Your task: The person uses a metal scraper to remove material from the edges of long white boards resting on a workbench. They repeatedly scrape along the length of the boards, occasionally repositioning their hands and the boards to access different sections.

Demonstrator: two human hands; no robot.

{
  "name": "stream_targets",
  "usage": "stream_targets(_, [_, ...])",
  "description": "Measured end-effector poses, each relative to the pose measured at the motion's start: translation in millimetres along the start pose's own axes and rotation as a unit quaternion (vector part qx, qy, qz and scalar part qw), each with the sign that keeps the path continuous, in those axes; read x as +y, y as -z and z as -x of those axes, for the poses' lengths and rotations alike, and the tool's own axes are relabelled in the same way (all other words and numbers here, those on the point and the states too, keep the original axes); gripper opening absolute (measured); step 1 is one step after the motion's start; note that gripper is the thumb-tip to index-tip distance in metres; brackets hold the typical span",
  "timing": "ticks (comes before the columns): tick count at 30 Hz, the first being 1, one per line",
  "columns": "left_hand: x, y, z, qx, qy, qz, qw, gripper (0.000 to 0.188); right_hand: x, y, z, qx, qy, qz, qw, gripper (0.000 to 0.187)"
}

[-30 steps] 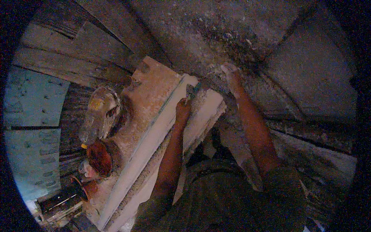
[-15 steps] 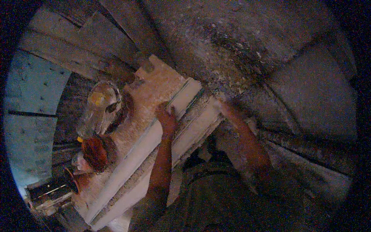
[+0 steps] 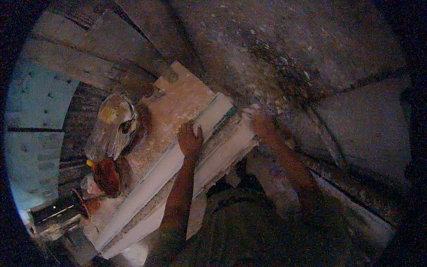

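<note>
While laid across the dusty sawdust-strewn workbench (image 3: 178, 104), the long white stiff moulding strip (image 3: 147, 187) is gripped mid-length by the left hand (image 3: 190, 140); the right hand (image 3: 262, 122) is pressed at its end, grip unclear. It is judged light, brittle.

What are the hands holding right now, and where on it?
Both hands grip the long white moulding: left hand over its upper edge, right hand at its far end.

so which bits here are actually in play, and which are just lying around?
In play:
- left hand, resting on the long white moulding strips
- right hand, at the far end of the strips
- dusty workbench under them

Lying about:
- saw with clear blade guard
- red-orange part below it
- sawdust on the floor
</note>
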State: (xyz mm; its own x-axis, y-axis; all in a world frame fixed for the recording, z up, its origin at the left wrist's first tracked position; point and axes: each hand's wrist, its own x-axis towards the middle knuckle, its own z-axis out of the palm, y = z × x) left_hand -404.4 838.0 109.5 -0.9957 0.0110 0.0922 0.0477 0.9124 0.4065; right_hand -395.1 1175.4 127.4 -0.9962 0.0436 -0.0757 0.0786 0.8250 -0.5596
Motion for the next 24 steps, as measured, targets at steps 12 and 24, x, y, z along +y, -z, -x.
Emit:
stream_targets(12, [-22, -14, 26, 0.064, -0.033, -0.088, 0.994, 0.051, 17, -1, -6, 0.005, -0.013, -0.011, 1.0, 0.037])
stream_targets(24, [-30, -5, 30, 0.04, -0.013, -0.035, 0.999, 0.051, 8, -26, -25, 0.008, 0.0, -0.021, 1.0, 0.036])
